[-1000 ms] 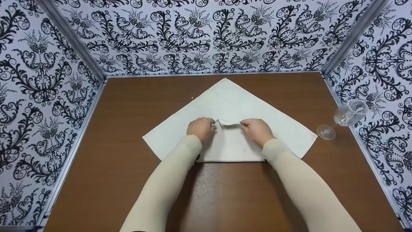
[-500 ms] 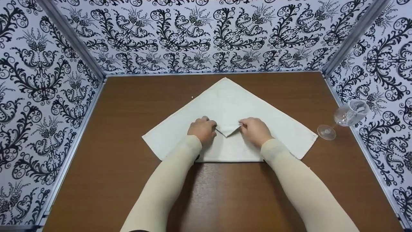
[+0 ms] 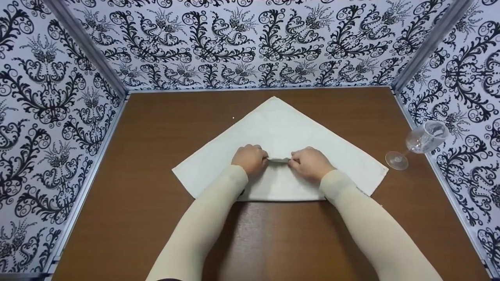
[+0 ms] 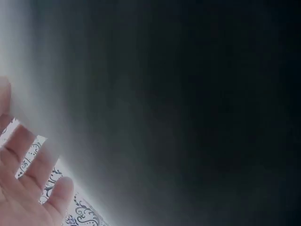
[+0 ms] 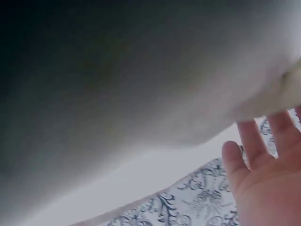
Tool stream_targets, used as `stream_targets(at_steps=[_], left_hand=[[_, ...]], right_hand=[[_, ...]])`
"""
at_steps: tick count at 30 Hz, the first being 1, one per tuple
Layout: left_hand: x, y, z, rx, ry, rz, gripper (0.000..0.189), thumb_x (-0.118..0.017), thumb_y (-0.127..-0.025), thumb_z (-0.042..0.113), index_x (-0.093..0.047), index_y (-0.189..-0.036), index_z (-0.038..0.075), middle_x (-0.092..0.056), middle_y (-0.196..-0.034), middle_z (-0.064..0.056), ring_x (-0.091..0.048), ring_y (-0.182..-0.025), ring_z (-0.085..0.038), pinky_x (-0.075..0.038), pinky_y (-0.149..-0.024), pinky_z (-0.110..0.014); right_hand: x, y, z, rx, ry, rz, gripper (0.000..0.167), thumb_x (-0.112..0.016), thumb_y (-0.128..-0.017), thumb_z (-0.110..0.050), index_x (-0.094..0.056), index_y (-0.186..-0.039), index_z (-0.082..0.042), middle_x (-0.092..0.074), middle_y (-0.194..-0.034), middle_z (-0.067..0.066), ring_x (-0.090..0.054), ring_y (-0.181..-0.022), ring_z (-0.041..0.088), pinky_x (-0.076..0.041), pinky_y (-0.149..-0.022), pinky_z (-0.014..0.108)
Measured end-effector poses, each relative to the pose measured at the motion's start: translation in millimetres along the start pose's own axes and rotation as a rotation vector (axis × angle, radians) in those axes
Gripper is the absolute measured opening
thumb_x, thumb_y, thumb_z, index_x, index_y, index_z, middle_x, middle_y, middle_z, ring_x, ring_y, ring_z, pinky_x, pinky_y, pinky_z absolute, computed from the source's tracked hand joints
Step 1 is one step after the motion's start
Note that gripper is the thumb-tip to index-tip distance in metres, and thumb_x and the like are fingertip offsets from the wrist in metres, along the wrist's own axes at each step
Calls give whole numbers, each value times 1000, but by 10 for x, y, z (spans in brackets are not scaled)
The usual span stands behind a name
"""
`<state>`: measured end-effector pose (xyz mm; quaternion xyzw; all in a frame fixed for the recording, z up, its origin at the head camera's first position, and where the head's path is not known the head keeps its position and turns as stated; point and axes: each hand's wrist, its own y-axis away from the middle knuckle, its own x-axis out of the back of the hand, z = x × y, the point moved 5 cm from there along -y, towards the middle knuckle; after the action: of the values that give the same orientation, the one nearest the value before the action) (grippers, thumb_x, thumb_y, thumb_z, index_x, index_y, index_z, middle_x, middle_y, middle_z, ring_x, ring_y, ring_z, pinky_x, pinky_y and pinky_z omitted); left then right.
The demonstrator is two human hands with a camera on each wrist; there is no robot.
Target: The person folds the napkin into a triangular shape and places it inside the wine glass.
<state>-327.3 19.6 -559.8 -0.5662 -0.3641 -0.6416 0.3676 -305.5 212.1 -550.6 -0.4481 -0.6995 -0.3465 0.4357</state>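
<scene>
A white cloth napkin (image 3: 275, 121) lies on the brown table, its far corner pointing at the back wall and its near edge folded straight. My left hand (image 3: 250, 159) pinches one end of a small raised fold at the napkin's middle. The other end of that fold is pinched by my right hand (image 3: 311, 163), a short way across. Cloth fills most of both wrist views, dark and blurred. Low in the left wrist view some fingers of the left hand (image 4: 26, 188) show; fingers of the right hand (image 5: 268, 174) appear in the right wrist view. Both pinching fingertips are hidden there.
A clear stemmed wine glass (image 3: 424, 138) stands at the right, its foot close to the napkin's right corner. Patterned black-and-white walls (image 3: 242, 43) enclose the table (image 3: 156, 128) at the back and both sides.
The flap's pointed tip, which hung toward me half a second ago, is tucked out of sight, leaving a straight fold. Both hands and the napkin have shifted slightly toward me.
</scene>
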Motion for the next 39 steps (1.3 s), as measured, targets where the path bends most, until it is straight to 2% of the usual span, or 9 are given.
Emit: stream_targets(at_steps=[4,5,12,18,25,28,31,35,39], left_hand=[[22,-26,-10,27,43,3,28,-59,-108,39,-82,-115,26,-78,-108,-1,-73,-103,-27,-59,-90,-49],[27,-38,-14,45,59,2,28,-59,-108,39,-81,-117,26,-78,-110,0,-73,-106,-26,-59,-92,-49],[30,-56,-17,112,122,-34,27,-59,-108,35,-82,-115,24,-80,-114,2,-75,-110,-20,-59,-97,-43],[15,-35,11,80,90,-6,26,-59,-108,31,-83,-108,22,-81,-106,-2,-76,-102,-24,-61,-90,-45],[66,22,60,45,40,-27,29,-56,-109,32,-82,-109,19,-80,-102,-3,-76,-99,-24,-61,-88,-45],[127,28,74,30,43,-42,29,-57,-109,31,-82,-108,19,-80,-102,-4,-76,-99,-25,-61,-87,-46],[187,-7,56,41,46,-17,27,-57,-109,30,-82,-107,19,-81,-102,-3,-76,-98,-25,-61,-87,-46],[186,-76,-6,99,83,20,26,-58,-109,27,-82,-107,20,-81,-102,-2,-77,-100,-24,-61,-88,-45],[108,-112,-29,113,107,-5,24,-60,-108,28,-83,-110,20,-81,-106,-2,-76,-105,-23,-61,-92,-43]], right_hand=[[35,-54,-1,-9,-27,21,30,-68,-104,-32,-78,-125,-12,-76,-127,10,-70,-122,33,-52,-109,50],[41,-78,-3,-9,-41,35,32,-68,-103,-30,-77,-129,-14,-74,-134,9,-67,-129,32,-50,-113,50],[3,-131,-1,-53,-16,1,28,-62,-107,-30,-79,-124,-14,-69,-142,10,-63,-134,35,-47,-115,52],[-53,-96,-14,-34,124,-49,29,-58,-109,-29,-77,-126,-14,-64,-148,13,-57,-140,41,-44,-117,57],[-48,-32,-68,3,201,-64,34,-57,-109,-29,-74,-131,-10,-68,-142,17,-63,-132,44,-50,-110,58],[-1,-24,-83,5,176,-58,31,-57,-109,-28,-77,-123,-9,-75,-127,17,-70,-119,41,-54,-104,57],[72,-65,-77,-21,108,-3,28,-59,-108,-26,-79,-120,-11,-79,-121,11,-72,-116,36,-55,-102,54],[107,-163,-59,-39,55,67,28,-62,-107,-25,-77,-127,-13,-74,-134,8,-69,-127,34,-52,-110,52],[35,-223,-44,-23,90,34,26,-64,-106,-24,-78,-124,-14,-71,-138,9,-68,-126,36,-51,-110,52]])
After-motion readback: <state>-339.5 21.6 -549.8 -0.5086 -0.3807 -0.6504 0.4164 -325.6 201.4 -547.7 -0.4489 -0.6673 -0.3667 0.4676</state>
